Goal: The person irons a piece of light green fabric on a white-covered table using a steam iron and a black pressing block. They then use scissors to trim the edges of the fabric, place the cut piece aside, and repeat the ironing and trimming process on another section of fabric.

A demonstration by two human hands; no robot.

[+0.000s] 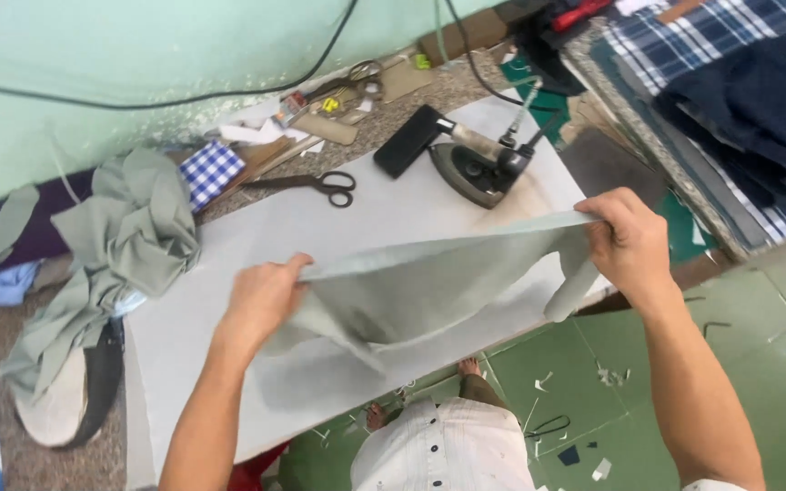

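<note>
Head view: a grey cloth piece (429, 282) is held stretched above the tabletop (184, 336).
Left hand (261, 300) and right hand (629, 241) fingers are closed on its ends, fingertips hidden by cloth; iron (479, 168) and scissors (320, 185) lie behind.

Both forearms are bare from elbow to wrist, with no watch, ring or band on the left hand (261, 295) or the right hand (629, 244). A white sleeve edge (716, 485) shows at the near right. The person wears a white shirt (443, 450) with faint vertical stripes and a row of small dark buttons. The feet (468, 366) are bare.
</note>
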